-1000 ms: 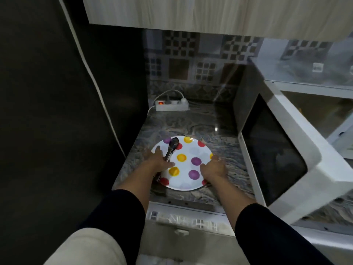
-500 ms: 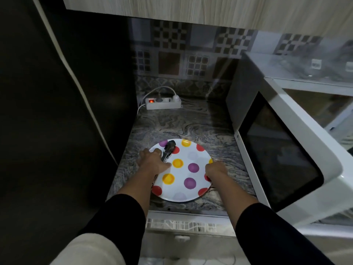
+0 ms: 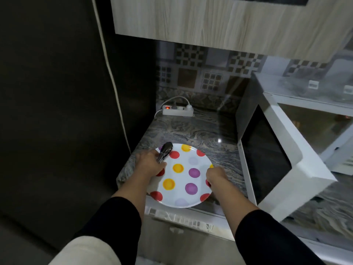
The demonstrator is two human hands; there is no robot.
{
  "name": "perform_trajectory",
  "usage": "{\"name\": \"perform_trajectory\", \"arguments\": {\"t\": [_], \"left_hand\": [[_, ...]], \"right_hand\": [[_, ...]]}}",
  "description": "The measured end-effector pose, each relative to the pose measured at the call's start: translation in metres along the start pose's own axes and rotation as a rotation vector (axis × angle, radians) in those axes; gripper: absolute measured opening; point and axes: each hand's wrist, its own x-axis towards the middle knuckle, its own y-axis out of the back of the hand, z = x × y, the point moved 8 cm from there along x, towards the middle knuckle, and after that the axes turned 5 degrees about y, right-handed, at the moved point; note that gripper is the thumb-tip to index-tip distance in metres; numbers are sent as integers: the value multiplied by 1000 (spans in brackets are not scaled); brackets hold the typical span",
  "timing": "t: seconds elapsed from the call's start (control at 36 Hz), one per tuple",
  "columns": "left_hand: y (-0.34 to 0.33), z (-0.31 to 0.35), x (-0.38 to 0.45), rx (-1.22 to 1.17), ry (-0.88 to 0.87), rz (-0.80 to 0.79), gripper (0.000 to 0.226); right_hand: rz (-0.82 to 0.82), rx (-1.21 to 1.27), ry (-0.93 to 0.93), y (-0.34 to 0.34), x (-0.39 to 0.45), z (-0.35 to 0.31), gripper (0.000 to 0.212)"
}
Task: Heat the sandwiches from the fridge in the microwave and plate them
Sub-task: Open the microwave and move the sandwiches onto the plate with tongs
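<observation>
A white plate with red, yellow and purple dots sticks out over the front edge of the marble counter. My left hand grips its left rim and also holds dark metal tongs that lie across the plate's far left edge. My right hand grips the right rim. The white microwave stands to the right with its door swung open toward me. No sandwiches are in view.
A white power strip with a red lit switch lies at the back of the counter. A dark tall panel closes off the left side. Wooden cabinets hang overhead. A drawer front sits below the counter edge.
Both hands have drawn the plate toward me, so it now overhangs the counter's front edge. The tongs travelled with it under my left hand.
</observation>
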Motion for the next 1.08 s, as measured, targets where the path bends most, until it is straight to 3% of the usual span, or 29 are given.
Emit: {"name": "perform_trajectory", "arguments": {"t": [0.22, 0.44, 0.81, 1.08], "left_hand": [[-8, -25, -90, -123, 131, 32, 43], [-33, -33, -183, -75, 176, 52, 49], [-36, -6, -250, -34, 76, 54, 47], [-26, -18, -292, 9, 17, 16, 46]], "right_hand": [[-77, -9, 49, 19, -56, 44, 31], [-166, -70, 21, 47, -109, 100, 30], [-46, 18, -3, 111, -181, 145, 31], [16, 50, -49, 119, -247, 168, 29]]}}
